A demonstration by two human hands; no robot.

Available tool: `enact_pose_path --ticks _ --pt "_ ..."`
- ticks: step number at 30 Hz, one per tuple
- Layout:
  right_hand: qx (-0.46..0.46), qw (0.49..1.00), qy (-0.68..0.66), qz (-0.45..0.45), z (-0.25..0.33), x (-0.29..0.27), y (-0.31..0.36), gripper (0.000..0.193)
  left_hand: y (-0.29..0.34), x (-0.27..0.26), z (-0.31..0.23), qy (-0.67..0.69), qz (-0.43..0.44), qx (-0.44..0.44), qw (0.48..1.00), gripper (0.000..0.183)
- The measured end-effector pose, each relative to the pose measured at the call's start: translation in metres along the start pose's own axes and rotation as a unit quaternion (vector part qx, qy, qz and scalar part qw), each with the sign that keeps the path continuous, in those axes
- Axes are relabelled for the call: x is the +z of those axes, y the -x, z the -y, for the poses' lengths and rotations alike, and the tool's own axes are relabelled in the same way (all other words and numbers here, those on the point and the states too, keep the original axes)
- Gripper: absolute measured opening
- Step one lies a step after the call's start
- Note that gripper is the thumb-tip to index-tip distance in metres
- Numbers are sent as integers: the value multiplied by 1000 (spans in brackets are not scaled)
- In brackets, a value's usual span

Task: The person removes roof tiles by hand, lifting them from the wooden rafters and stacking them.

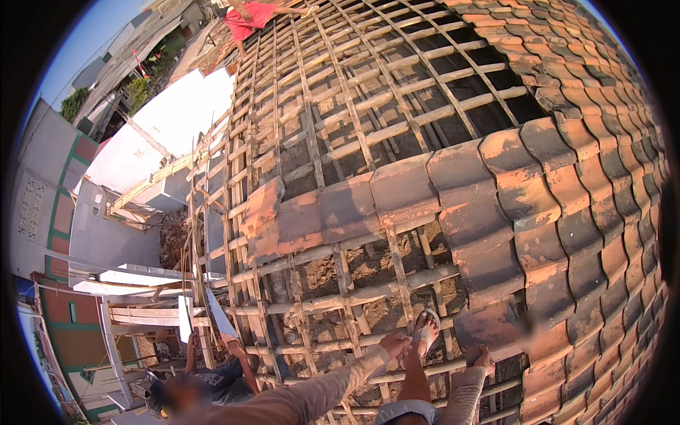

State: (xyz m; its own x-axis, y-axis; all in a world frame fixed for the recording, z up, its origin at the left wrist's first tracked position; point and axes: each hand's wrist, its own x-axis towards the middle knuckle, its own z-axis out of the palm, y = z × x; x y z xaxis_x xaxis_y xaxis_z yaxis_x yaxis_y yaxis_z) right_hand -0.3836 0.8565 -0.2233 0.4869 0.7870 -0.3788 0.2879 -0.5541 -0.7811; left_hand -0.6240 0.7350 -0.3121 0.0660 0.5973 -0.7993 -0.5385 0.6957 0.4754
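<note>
My left hand, in a beige sleeve, hangs over the wooden lattice beside my sandaled foot. Its fingers are curled together, and whatever may be in them does not show. At the lower edge of an orange-brown roof tile is my right hand, its fingers closed at that edge and partly hidden. This tile lies at the border of the tiled part, beside other overlapping clay tiles. The bare battens around my foot have gaps between them, with brown rubble below.
A row of tiles crosses the lattice ahead. At the lower left a person in dark clothes has raised hands near a long pale pointed piece. Another person in red is at the far end. The roof edge drops off left.
</note>
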Motion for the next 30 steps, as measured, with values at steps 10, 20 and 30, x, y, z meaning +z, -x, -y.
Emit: enact_pose_path --ticks 10,20,30 --pt "-43 998 22 -42 69 -122 91 42 104 23 -44 14 46 86 995 39" --pt "-122 936 118 309 78 -130 239 51 280 -16 -2 102 103 76 986 68" --pt "-72 640 151 750 182 146 570 42 523 -283 14 406 -280 399 773 64"
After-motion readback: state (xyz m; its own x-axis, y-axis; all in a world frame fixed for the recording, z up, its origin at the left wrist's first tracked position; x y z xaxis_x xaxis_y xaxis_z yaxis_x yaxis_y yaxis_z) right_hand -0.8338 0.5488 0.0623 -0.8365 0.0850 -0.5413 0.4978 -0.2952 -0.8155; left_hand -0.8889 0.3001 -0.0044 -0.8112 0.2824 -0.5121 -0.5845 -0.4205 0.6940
